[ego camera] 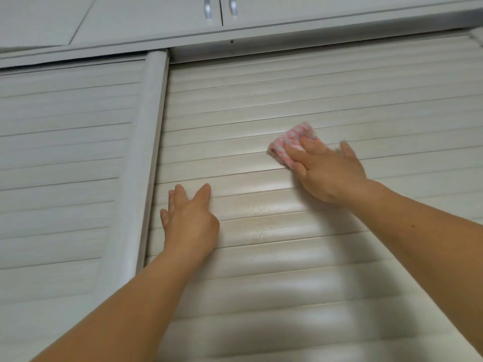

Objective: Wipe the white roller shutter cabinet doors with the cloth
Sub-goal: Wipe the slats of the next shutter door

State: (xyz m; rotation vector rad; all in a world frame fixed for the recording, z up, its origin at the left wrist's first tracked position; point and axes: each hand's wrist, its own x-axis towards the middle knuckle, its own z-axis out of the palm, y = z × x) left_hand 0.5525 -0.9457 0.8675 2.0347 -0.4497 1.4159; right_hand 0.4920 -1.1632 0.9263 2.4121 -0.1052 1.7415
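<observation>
Two white roller shutter doors fill the view: the right door [261, 100] and the left door [65, 126], split by a white vertical post [146, 152]. My right hand [329, 173] presses a folded pink-and-white striped cloth [290, 142] flat against the right door's slats, fingers spread over it. My left hand [190, 218] rests flat on the same door near the post, fingers apart, holding nothing. Small dark specks [252, 210] dot the slats between my hands.
Above the shutters runs a white frame rail [235, 35]. Over it are upper cabinet doors with two metal handles [207, 6]. The shutter slats continue down to the bottom of the view.
</observation>
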